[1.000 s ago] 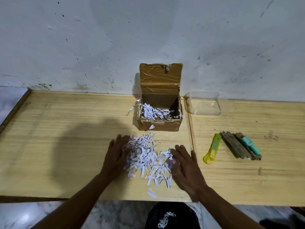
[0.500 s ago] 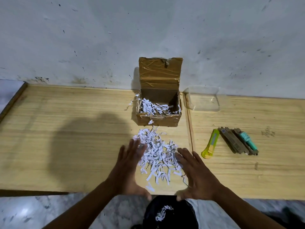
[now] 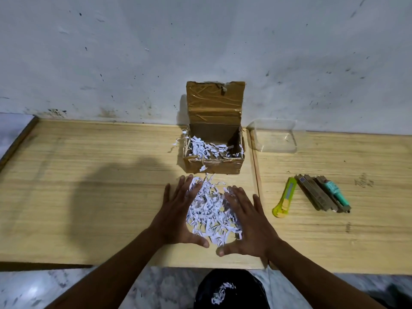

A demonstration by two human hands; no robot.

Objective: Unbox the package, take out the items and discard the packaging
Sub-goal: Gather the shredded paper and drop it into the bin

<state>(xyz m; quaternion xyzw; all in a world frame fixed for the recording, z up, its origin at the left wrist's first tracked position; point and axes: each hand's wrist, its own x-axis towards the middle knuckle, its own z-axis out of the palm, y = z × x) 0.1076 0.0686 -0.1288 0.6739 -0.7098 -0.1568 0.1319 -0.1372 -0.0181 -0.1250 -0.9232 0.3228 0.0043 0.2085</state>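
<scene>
A small brown taped cardboard box stands against the wall with its lid up and white shredded paper inside. In front of it a heap of white paper shreds lies on the wooden table. My left hand and my right hand lie flat on either side of the heap with fingers spread, cupping it between them, thumbs near the table's front edge.
A clear plastic tray sits right of the box. A yellow utility knife, brown sticks and a teal lighter lie at the right. A black bag holding some shreds sits below the table edge.
Both hands have drawn closer together and toward the front edge, gathering the scattered shreds into a tighter heap.
</scene>
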